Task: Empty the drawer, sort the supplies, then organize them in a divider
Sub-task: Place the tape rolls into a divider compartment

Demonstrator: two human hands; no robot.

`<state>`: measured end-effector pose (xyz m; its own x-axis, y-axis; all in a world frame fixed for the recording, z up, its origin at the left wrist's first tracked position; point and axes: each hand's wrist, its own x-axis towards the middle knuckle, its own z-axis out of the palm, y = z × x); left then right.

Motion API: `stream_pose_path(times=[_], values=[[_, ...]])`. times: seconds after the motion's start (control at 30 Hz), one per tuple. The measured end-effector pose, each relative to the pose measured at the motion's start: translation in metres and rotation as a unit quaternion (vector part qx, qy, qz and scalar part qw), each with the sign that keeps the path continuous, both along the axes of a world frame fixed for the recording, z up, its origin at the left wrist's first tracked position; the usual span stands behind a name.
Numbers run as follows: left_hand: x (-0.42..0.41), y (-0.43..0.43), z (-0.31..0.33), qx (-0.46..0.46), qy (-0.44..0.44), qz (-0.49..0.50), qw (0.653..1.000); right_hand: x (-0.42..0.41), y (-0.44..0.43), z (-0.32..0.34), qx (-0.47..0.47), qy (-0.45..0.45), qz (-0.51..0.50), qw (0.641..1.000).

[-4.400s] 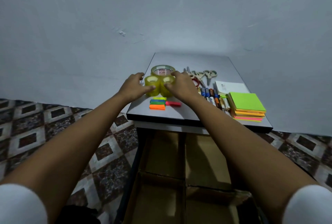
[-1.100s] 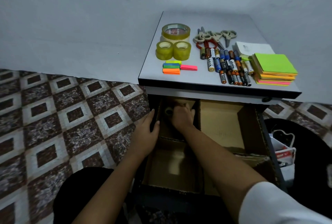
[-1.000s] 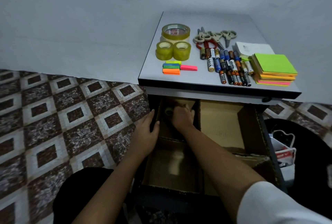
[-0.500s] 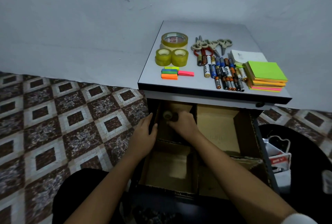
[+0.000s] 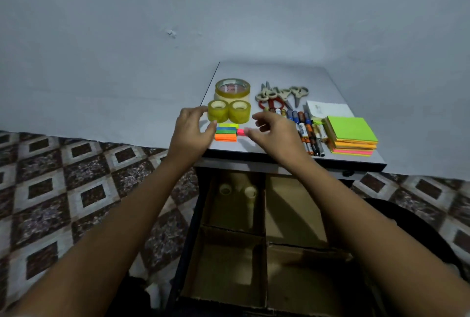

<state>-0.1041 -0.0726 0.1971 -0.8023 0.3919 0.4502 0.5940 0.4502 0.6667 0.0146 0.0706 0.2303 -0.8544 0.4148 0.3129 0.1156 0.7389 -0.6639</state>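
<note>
Hands first: the left hand (image 5: 193, 131) and right hand (image 5: 274, 133) both hover over the front left corner of the worktop (image 5: 279, 72), fingers loosely spread, holding nothing. They bracket the two small tape rolls (image 5: 240, 113). The left fingertips are right at the left one, but I can't tell if they touch.

My worry is the sticky flags (image 5: 226, 134). They lie just in front of those rolls, between the two thumbs, close to the front edge. A quick two-handed scoop could easily sweep them off into the open drawer (image 5: 183, 253) or onto the floor. The left edge is near too, so a fumbled roll could go over it.

Down in the drawer, the cardboard divider (image 5: 264, 215) makes four sections. The back left one holds two pale rolls (image 5: 225, 189); the other three look like bare cardboard from here. Up top, the big tape roll (image 5: 232, 89) sits behind the small ones, then scissors (image 5: 279, 94), batteries (image 5: 305, 131) and sticky notes (image 5: 351, 136) run toward the right edge.
</note>
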Motion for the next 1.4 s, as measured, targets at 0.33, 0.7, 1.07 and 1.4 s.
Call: stream_pose_path(times=[0.33,0.7,1.07,1.4], values=[[-0.049,0.052,0.026,-0.109,-0.134,0.013,0.985,-0.079,0.036,0.01,0.125,-0.126,-0.027,0.984],[-0.061,0.05,0.023,-0.107,-0.123,0.013,0.987,-0.099,0.04,-0.012,0.104,-0.124,-0.057,0.985],[0.011,0.013,0.027,-0.025,-0.069,-0.008,0.997,-0.023,0.019,-0.009,-0.02,0.039,-0.043,0.998],[0.086,-0.017,-0.066,-0.14,-0.15,-0.089,0.975,0.076,-0.024,-0.093,-0.069,-0.015,-0.084,0.994]])
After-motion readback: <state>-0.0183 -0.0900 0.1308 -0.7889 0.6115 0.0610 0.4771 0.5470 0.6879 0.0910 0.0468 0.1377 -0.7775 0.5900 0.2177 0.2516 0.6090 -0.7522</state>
